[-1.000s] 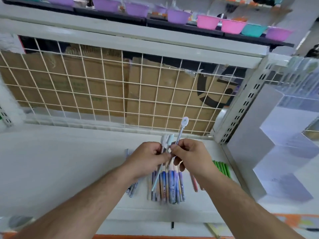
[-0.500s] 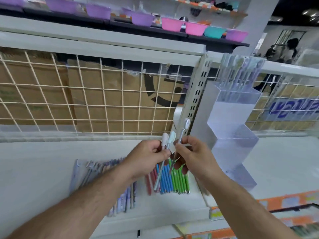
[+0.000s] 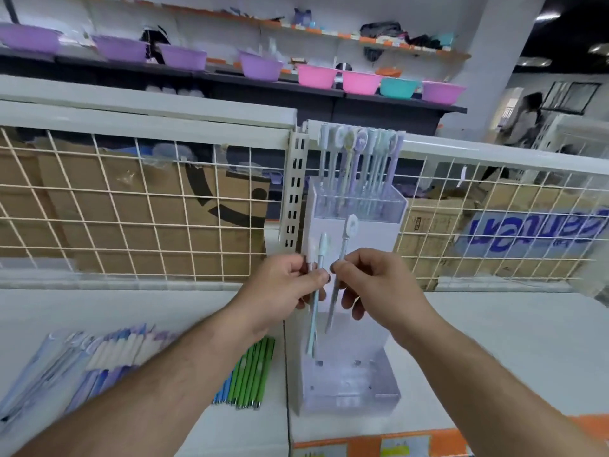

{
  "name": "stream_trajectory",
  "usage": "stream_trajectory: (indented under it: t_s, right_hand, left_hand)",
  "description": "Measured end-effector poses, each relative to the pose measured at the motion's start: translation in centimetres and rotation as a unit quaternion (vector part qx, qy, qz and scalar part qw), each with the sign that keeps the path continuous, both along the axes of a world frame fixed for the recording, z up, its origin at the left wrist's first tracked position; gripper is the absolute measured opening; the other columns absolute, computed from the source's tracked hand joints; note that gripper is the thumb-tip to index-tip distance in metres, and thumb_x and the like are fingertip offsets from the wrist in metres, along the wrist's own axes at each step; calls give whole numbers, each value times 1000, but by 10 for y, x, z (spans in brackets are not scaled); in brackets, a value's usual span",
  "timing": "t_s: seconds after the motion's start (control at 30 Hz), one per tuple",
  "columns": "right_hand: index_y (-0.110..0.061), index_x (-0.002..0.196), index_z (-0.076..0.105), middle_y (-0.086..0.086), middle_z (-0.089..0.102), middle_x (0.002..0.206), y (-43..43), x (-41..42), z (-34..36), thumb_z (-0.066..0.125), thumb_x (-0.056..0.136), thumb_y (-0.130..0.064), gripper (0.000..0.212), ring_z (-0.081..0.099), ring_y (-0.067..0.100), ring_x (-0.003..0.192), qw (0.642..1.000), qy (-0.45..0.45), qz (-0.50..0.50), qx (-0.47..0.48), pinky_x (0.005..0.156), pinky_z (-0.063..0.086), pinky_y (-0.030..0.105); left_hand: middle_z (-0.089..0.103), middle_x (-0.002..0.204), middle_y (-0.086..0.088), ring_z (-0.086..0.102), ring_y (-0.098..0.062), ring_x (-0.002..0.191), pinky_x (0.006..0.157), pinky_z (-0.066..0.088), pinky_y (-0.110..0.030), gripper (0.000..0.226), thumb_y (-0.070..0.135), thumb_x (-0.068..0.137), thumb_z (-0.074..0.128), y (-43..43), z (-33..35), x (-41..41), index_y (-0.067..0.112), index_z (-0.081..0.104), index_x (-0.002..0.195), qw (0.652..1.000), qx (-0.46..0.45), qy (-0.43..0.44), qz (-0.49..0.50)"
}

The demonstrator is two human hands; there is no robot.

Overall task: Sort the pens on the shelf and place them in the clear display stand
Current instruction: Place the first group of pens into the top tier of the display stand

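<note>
A clear stepped display stand (image 3: pixel 354 382) stands on the white shelf right in front of me. Several pastel pens (image 3: pixel 361 159) stand upright in its top tier. My left hand (image 3: pixel 280 291) grips two pens (image 3: pixel 317 291), one light blue and one white, caps up. My right hand (image 3: pixel 375 285) pinches a single pale pen with a round cap (image 3: pixel 342 255). Both hands hover in front of the stand's middle tier, almost touching. More pens lie on the shelf at the left: green ones (image 3: pixel 252 374) and a blurred blue and purple row (image 3: pixel 108 361).
A white wire grid (image 3: pixel 131 206) backs the shelf, with cardboard boxes behind it. A slotted metal upright (image 3: pixel 295 192) rises just left of the stand. Coloured plastic bowls (image 3: pixel 329 77) line a higher shelf. Orange price strips (image 3: pixel 379 443) edge the shelf front.
My view has swung right, bringing the stand from the right edge to the centre. Both hands kept their pens and now sit in front of the stand.
</note>
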State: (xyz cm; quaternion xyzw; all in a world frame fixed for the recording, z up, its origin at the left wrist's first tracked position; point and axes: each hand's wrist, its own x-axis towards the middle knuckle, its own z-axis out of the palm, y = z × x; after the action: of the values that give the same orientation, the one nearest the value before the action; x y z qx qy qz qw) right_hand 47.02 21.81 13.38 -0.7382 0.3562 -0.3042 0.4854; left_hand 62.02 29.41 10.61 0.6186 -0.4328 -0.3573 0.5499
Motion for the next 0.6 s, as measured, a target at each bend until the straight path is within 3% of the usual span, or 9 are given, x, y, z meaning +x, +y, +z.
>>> stream_trajectory:
  t_s: [0.13, 0.27, 0.43, 0.6]
  right_hand:
    - [-1, 83, 65, 7, 65, 65, -24, -16, 19, 64, 96, -17, 21, 60, 15, 49, 999, -6, -15, -39, 45, 47, 29]
    - [-3, 80, 64, 2, 64, 59, -45, -23, 45, 64, 96, -16, 21, 57, 10, 45, 995, -14, -46, -90, 43, 45, 25]
    - [-10, 85, 66, 0, 67, 64, -78, -30, 87, 65, 96, -18, 14, 61, 11, 50, 979, -61, -136, -142, 44, 46, 27]
    - [-9, 92, 66, 8, 68, 77, -108, -22, 118, 61, 99, -20, 14, 62, 7, 48, 958, -84, -205, -180, 43, 46, 19]
  left_hand:
    - [72, 71, 0, 63, -9, 68, 65, 50, -25, 15, 17, 94, 64, -19, 10, -16, 5, 71, 94, 1000, -11, 4, 6]
    - [73, 71, -1, 66, -11, 72, 71, 52, -27, 13, 19, 94, 65, -33, 15, -18, 8, 72, 90, 1000, -14, 1, -2]
    - [73, 72, -2, 65, -16, 75, 74, 52, -31, 14, 20, 93, 66, -45, 15, -13, 7, 72, 91, 1000, -1, 7, -23]
    - [73, 73, -3, 68, -14, 73, 71, 53, -27, 12, 18, 92, 67, -50, 11, -7, 8, 72, 91, 999, 8, 17, -30]
